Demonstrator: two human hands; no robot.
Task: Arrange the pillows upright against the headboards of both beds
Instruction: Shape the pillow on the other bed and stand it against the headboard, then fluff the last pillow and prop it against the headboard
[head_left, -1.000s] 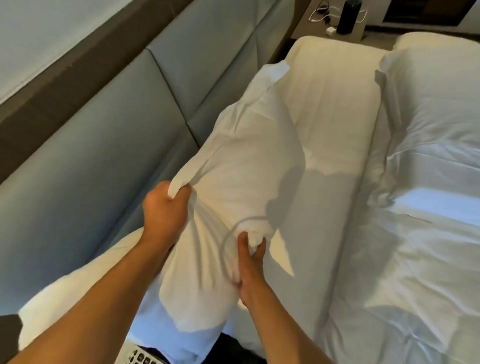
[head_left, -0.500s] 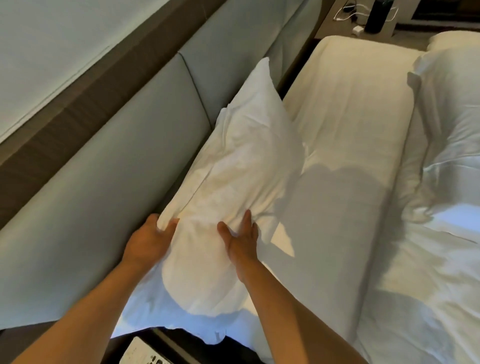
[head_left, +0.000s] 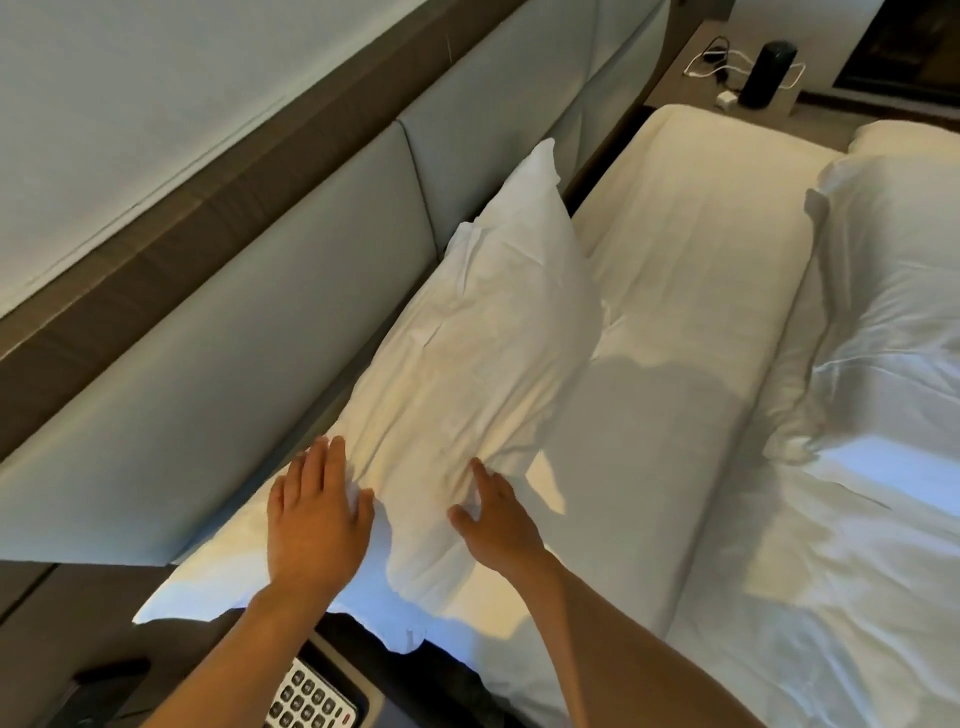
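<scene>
White pillow (head_left: 483, 374): propped on edge, leaning against grey padded headboard (head_left: 218, 415), atop bed (head_left: 675, 364). Left hand (head_left: 317, 514): flat, fingers spread, pressed on pillow's near left corner. Right hand (head_left: 493, 514): unclenched, fingers pressing into pillow's lower right side. Rumpled white duvet (head_left: 857, 467) at right. Telephone keypad (head_left: 311, 696) below bed's corner. Black cylinder (head_left: 768, 75) on far nightstand (head_left: 691, 88).

We're seeing a pale wall (head_left: 156, 104), a nightstand (head_left: 727, 78) with cables, and a keypad phone (head_left: 311, 699).
</scene>
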